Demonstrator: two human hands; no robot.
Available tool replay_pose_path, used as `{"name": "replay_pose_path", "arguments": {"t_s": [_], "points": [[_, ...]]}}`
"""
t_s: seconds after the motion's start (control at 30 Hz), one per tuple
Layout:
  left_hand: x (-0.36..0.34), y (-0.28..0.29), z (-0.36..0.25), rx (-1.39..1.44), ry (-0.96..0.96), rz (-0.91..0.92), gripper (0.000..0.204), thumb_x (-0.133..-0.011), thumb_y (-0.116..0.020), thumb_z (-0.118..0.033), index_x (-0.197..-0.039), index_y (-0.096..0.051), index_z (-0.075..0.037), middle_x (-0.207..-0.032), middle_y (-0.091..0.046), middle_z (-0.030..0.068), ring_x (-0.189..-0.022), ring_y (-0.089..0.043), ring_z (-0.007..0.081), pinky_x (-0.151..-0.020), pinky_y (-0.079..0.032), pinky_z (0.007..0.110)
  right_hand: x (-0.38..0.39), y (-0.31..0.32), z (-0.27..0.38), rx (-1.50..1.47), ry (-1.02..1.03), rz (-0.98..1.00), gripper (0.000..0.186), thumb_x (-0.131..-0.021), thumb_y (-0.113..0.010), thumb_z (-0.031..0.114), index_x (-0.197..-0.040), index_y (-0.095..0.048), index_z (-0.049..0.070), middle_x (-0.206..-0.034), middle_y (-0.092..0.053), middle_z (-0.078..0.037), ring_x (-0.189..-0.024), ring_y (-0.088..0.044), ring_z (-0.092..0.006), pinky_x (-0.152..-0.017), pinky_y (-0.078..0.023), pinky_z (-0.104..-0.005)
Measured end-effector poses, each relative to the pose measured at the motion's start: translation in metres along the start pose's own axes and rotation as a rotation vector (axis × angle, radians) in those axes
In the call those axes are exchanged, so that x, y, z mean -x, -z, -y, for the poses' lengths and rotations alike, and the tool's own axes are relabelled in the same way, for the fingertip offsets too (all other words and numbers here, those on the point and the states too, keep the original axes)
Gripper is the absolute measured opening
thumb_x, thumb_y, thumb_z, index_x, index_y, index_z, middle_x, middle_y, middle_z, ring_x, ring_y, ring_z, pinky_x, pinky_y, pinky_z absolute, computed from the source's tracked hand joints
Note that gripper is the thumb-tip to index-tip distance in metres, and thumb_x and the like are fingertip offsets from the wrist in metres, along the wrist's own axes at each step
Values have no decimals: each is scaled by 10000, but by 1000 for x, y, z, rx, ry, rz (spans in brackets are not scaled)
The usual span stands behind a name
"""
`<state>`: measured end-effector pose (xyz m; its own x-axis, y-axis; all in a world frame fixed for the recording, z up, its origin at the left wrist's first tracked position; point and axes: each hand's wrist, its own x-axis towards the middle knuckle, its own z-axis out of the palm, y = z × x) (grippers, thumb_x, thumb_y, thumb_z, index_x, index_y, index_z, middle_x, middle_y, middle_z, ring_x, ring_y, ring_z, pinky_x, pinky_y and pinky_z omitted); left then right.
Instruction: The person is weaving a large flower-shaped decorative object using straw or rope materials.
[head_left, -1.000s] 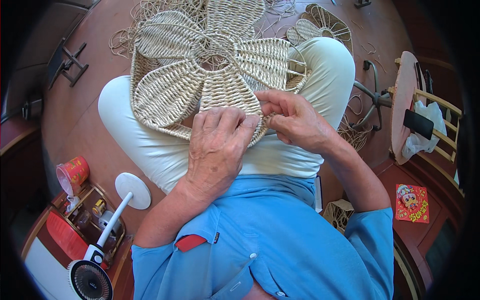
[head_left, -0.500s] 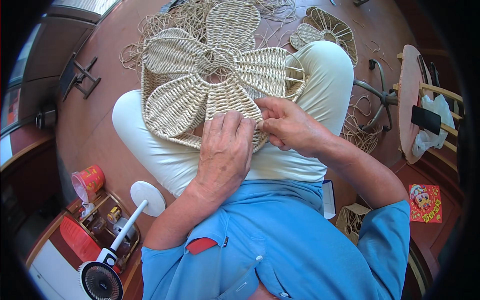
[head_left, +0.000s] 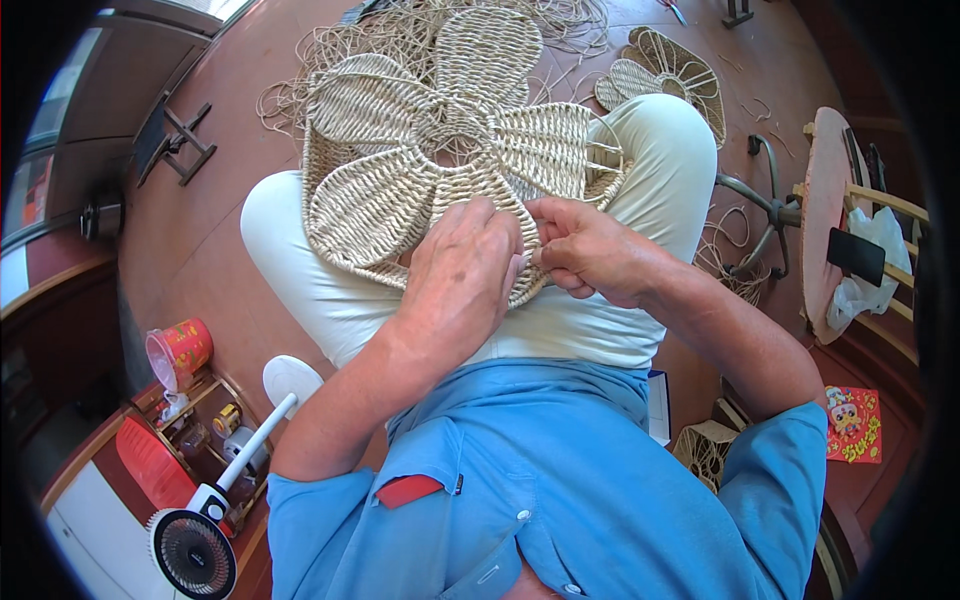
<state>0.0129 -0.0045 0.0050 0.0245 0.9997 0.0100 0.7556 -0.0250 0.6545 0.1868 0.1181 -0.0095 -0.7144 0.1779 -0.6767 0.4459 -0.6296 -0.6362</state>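
Note:
A flower-shaped piece of woven straw-coloured cord (head_left: 365, 110), with several petals round an open ring, rests across my lap on white trousers (head_left: 665, 150). My left hand (head_left: 462, 275) lies over the lower petal with bent fingers gripping its edge; the thumb is at that petal's right side. Just right of it, my right hand (head_left: 590, 255) pinches at the same edge with thumb and forefinger, the other fingers curled. The fingertips of both hands are close together, and whatever strand is between them is too small to make out.
Loose cord (head_left: 350, 45) and another woven piece (head_left: 665, 75) lie on the floor ahead. A pink-topped chair (head_left: 822, 165) holding a phone (head_left: 855, 255) and plastic bag stands right. At lower left are a fan (head_left: 195, 550), red bucket (head_left: 180, 350) and small rack.
The view has shifted slightly. My left hand has slid upward over the lower petal, covering more of it; my right hand stays pinched at the petal's right edge.

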Motion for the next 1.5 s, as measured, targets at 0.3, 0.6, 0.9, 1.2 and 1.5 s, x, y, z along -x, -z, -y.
{"name": "replay_pose_path", "arguments": {"t_s": [0.3,0.6,0.9,1.2,1.5], "points": [[-5,-9,-20,-78,25,158,204,-1004,-650,-83,-1187,-562,-58,-957,-600,177,-901,-684,428,-777,-550,511,24,-16,-9,316,216,-206,591,-1042,-511,-54,-1619,-421,42,-1009,-690,-63,-601,-598,-89,-543,-485,-249],[5,23,13,672,472,114,122,-993,-656,-21,-1094,-601,-62,-714,-406,-123,-640,-355,-11,-573,-289,215,17,-10,-34,583,402,-283,825,-940,-702,89,-1686,-349,93,-913,-623,-46,-751,-623,-94,-654,-539,-279],[24,21,24,748,524,48,113,-931,-643,-36,-1040,-623,-57,-723,-464,-61,-669,-440,41,-598,-388,272,18,-17,-38,548,401,-346,784,-911,-760,88,-1615,-415,100,-937,-606,-45,-732,-608,-95,-667,-538,-259],[76,105,39,818,633,-179,147,-1051,-713,-166,-1160,-642,-98,-754,-469,-139,-633,-351,-27,-557,-242,202,24,-56,-17,1234,873,-573,593,-880,-839,151,-1433,-625,112,-1222,-655,-101,-1127,-648,-300,-949,-520,-435],[129,194,83,780,588,-544,209,-1084,-733,-291,-1175,-650,-123,-736,-383,-144,-598,-288,-25,-536,-200,190,9,-44,33,328,677,-101,221,-1079,-722,223,-1039,-726,6,-865,-645,8,-781,-558,-69,-691,-482,-279]]}}
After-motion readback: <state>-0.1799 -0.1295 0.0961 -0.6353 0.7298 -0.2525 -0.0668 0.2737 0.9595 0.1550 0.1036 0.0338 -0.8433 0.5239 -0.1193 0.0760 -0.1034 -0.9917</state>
